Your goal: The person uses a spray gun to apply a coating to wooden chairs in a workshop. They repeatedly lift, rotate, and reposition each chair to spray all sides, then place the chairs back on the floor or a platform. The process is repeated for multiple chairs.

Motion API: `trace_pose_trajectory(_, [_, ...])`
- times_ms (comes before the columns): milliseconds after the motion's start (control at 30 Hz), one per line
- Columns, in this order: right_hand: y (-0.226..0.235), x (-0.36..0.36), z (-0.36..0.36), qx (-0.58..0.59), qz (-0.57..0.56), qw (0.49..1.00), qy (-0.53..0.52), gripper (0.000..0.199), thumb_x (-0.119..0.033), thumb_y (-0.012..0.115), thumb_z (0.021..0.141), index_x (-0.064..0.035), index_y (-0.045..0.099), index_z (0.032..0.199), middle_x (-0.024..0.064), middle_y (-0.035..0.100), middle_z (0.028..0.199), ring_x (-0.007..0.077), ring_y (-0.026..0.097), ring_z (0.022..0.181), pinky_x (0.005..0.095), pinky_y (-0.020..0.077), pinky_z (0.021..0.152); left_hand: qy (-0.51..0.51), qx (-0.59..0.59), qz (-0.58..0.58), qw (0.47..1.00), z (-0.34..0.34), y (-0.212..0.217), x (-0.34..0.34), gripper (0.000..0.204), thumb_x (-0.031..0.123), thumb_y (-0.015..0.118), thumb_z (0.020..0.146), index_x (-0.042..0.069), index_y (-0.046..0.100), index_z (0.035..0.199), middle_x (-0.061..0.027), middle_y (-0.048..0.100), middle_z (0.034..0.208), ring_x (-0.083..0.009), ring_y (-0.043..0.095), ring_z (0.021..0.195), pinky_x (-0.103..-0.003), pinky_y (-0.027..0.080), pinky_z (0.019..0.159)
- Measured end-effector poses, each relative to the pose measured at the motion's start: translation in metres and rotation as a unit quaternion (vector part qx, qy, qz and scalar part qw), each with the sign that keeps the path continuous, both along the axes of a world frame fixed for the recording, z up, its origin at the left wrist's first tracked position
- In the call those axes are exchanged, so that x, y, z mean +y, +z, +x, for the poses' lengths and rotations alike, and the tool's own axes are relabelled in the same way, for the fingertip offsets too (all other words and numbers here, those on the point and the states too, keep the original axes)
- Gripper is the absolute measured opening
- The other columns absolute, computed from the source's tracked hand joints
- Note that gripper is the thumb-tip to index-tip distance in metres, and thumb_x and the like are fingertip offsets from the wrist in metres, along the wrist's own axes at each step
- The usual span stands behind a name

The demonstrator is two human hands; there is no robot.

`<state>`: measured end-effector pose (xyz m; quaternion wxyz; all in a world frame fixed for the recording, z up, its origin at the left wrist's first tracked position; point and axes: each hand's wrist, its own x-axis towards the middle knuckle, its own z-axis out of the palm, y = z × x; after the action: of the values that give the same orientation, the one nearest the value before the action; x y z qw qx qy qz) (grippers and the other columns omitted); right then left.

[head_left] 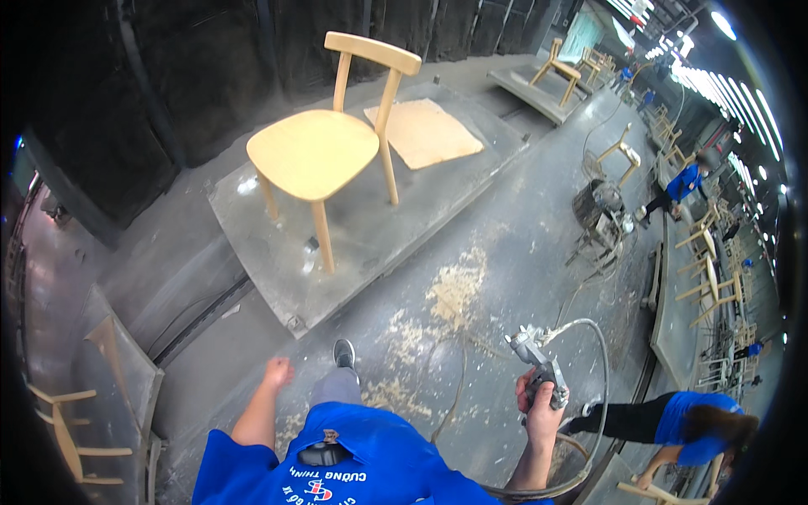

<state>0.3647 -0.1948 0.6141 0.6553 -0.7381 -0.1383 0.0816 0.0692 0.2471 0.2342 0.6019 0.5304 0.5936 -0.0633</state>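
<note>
My right hand [541, 397] is wrapped round the grip of a grey metal spray gun [530, 347], whose head points away from me. A pale hose [605, 370] loops from the gun down past my right forearm. My left hand [279, 371] hangs low at my left side, fingers curled in, with nothing visible in it. Ahead of me a light wooden chair [316, 154] with a curved backrest stands upright on a grey, dusty platform [370, 244]. Neither hand touches the chair. A flat tan board [427, 135] lies behind it on the same platform.
Pale dried residue [459, 286] covers parts of the floor. A dirty bucket on a stand [599, 206] is at the right. Another person [699, 425] in blue bends over a chair at lower right. Another platform [539, 88] bears a chair farther off. A rail groove [202, 316] crosses the floor.
</note>
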Motion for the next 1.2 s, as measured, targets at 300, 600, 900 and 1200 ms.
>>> trace_pose_trajectory(300, [0.043, 0.116, 0.1, -0.122, 0.044, 0.992, -0.002, 0.08, -0.082, 0.052, 0.083, -0.004, 0.059, 0.1, 0.0046, 0.06, 0.069, 0.0077, 0.049, 0.05, 0.0223, 0.0363, 0.044, 0.225, 0.13, -0.128, 0.957, -0.024, -0.121, 0.016, 0.052, 0.031, 0.046, 0.103, -0.001, 0.039, 0.143, -0.0321, 0.058, 0.126, -0.0491, 0.063, 0.109, -0.066, 0.052, 0.083])
trace_pose_trajectory(600, [0.079, 0.26, 0.187, -0.142, -0.071, 0.979, 0.126, 0.071, -0.072, 0.061, 0.087, -0.001, 0.06, 0.092, 0.0059, 0.064, 0.07, 0.0064, 0.052, 0.052, 0.0234, 0.0383, 0.046, 0.442, -0.197, -0.241, 0.841, 0.18, -0.078, 0.235, 0.084, 0.064, 0.04, 0.1, 0.005, 0.023, 0.157, -0.0246, 0.033, 0.158, -0.0413, 0.037, 0.143, -0.058, 0.033, 0.114])
trace_pose_trajectory(900, [0.084, 0.273, 0.237, -0.047, -0.067, 0.994, 0.078, 0.074, -0.073, 0.057, 0.088, 0.0004, 0.063, 0.097, 0.0049, 0.062, 0.07, 0.0075, 0.052, 0.051, 0.0228, 0.0377, 0.045, 0.337, -0.46, -0.079, 0.818, 0.411, 0.098, 0.384, 0.076, 0.054, 0.055, 0.099, 0.002, 0.036, 0.151, -0.0192, 0.046, 0.151, -0.0353, 0.045, 0.138, -0.052, 0.04, 0.112])
trace_pose_trajectory(1200, [0.061, 0.258, 0.351, -0.023, 0.001, 0.998, 0.057, 0.074, -0.073, 0.048, 0.093, -0.0012, 0.058, 0.107, 0.0072, 0.06, 0.069, 0.01, 0.049, 0.048, 0.0225, 0.0319, 0.04, 0.501, -0.425, -0.001, 0.754, 0.32, 0.12, 0.286, 0.06, 0.045, 0.052, 0.104, -0.002, 0.049, 0.142, -0.0169, 0.057, 0.141, -0.0348, 0.058, 0.125, -0.048, 0.045, 0.108])
